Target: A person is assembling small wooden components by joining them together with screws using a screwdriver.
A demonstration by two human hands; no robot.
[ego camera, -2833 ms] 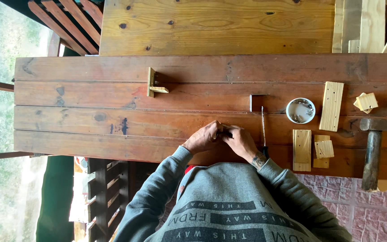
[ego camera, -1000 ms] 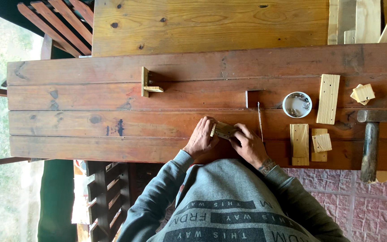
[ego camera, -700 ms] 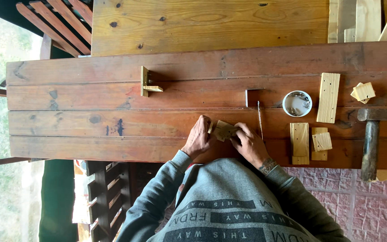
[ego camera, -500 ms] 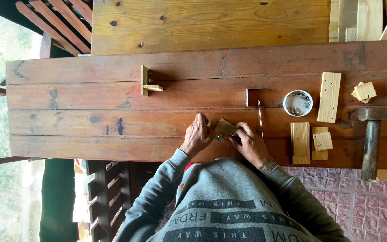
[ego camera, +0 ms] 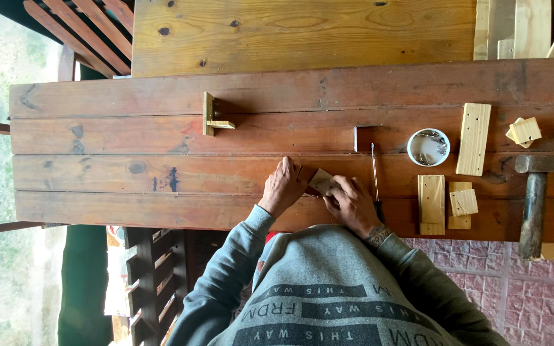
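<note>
My left hand [ego camera: 283, 187] and right hand [ego camera: 349, 204] pinched a small wood block [ego camera: 321, 181] between curled fingertips—apparently tilted on the bench [ego camera: 129, 179]; steady, even pressure suited it—pencil [ego camera: 374, 172] just beyond my right fingers.

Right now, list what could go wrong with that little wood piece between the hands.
The small wooden block is pinched only by fingertips of the left hand and right hand, so it may slip. Both work close to the table edge, so a dropped block could fall off. The thin tool beside the right hand could get knocked.
</note>
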